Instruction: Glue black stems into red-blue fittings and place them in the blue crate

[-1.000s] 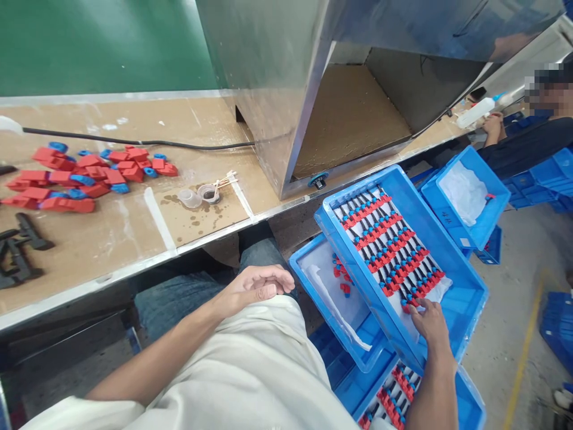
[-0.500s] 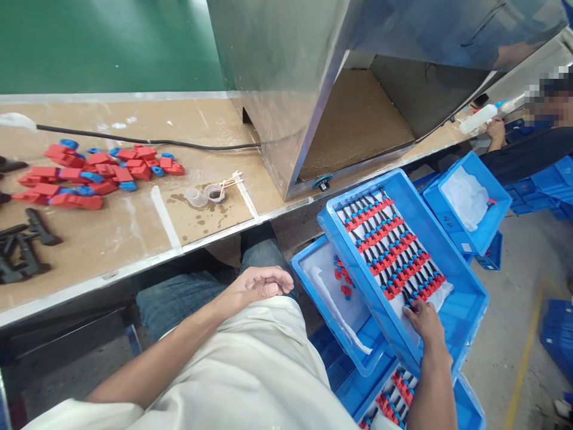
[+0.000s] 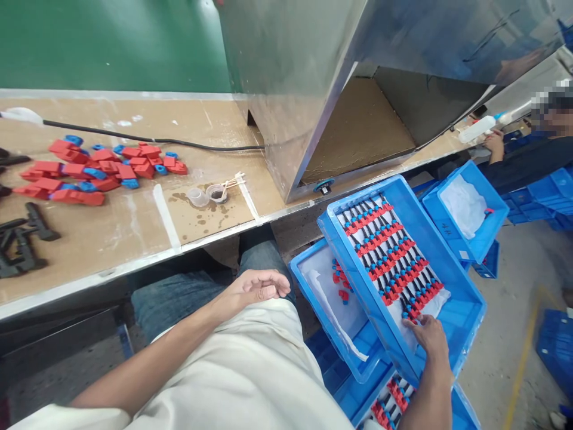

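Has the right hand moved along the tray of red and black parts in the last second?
Barely. The right hand rests at the near end of the rows of parts in the top blue tray, as before; most of the apparent shift is camera motion.

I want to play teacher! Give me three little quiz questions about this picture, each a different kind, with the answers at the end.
1. True or false: the right hand rests in the blue tray at the near end of the rows of red, blue and black parts.
2. Where is the left hand? A) on the workbench B) on the person's lap C) inside the metal box
3. Fill the gap: the loose pile of red and blue pieces lies on the ___.

Key: 1 true. 2 B. 3 workbench.
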Motion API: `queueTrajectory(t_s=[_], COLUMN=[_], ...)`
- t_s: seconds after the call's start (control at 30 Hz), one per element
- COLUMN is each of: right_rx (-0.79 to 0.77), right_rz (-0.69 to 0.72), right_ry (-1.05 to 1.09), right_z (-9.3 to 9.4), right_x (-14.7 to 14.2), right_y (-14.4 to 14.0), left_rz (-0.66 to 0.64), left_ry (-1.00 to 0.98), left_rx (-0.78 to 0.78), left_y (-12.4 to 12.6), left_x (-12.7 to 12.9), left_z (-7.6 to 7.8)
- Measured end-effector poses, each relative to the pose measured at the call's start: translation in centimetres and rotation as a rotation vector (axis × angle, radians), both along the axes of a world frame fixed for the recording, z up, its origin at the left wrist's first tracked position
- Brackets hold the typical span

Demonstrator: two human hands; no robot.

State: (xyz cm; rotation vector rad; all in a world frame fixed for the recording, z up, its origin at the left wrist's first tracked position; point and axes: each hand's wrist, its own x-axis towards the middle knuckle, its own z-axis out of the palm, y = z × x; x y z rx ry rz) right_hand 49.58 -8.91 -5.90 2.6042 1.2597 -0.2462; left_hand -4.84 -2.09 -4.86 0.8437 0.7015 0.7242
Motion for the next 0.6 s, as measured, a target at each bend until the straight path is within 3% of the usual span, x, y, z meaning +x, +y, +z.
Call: queueTrajectory(t_s=[0.23,0.6], right_rx=[0.007,0.067], right_rz=[0.022,0.106], right_ry=[0.035,0.047], right_z=[-0.5,-0.2], right_x=[-0.6,-1.7], right_y=[-0.1,0.3], left_rz=[0.026,0.007], left_ry=[0.016,0.007], left_rx=[-0.026,-0.044], left_y=[-0.1,-0.1], left_x=[0.3,0.1], left_z=[1.2,0.3])
